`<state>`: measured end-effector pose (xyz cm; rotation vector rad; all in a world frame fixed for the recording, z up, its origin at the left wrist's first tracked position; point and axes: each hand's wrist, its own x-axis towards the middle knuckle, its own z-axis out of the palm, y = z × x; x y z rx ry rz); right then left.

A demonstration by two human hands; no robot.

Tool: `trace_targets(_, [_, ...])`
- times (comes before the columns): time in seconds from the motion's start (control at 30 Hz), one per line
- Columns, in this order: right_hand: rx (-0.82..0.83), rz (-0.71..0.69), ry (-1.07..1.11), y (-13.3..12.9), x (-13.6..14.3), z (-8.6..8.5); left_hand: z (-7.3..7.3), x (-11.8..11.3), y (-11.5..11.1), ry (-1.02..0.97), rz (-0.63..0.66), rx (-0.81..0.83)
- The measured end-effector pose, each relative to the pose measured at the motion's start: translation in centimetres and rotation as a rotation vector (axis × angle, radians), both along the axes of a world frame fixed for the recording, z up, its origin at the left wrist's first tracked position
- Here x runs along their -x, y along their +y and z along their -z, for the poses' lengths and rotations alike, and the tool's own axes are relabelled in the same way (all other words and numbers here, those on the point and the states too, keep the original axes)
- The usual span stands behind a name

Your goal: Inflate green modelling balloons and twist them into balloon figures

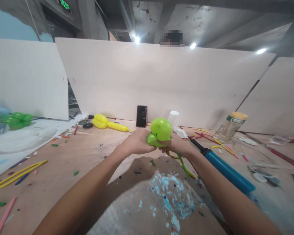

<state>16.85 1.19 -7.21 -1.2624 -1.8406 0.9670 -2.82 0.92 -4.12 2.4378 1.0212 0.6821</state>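
Both of my hands grip a light green balloon [161,129] above the middle of the table. It has one large round bubble on top and a smaller bubble to its left, and a thin uninflated tail hangs below on the right. My left hand [140,141] is closed around the left side, by the small bubble. My right hand [177,145] closes on the right side, its fingers partly hidden beneath the balloon. Close to my right forearm lies a blue hand pump [229,171] with a black nozzle pointing toward the balloon.
A phone [141,116] leans on the white partition [161,78]. A yellow twisted balloon [110,124] lies left of it, a white cup [173,118] right. Farther right stands a tilted bottle [231,126]. Balloon scraps litter the table; a person's head shows behind the partition.
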Motion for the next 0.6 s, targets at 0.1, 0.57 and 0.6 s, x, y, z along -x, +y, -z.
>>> trace_targets(0.1, [-0.014,0.000,-0.069,0.1,0.3,0.0,0.1,0.0,0.2,-0.046,0.026,0.065])
trace_targets(0.57, [-0.989,-0.132,-0.572,-1.0,1.1,-0.4,1.7,2.0,3.2,-0.331,0.104,0.845])
trace_targets(0.6, [-1.061,-0.108,-0.596,-1.1,1.3,-0.2,2.0,2.2,3.4,-0.319,0.146,0.945])
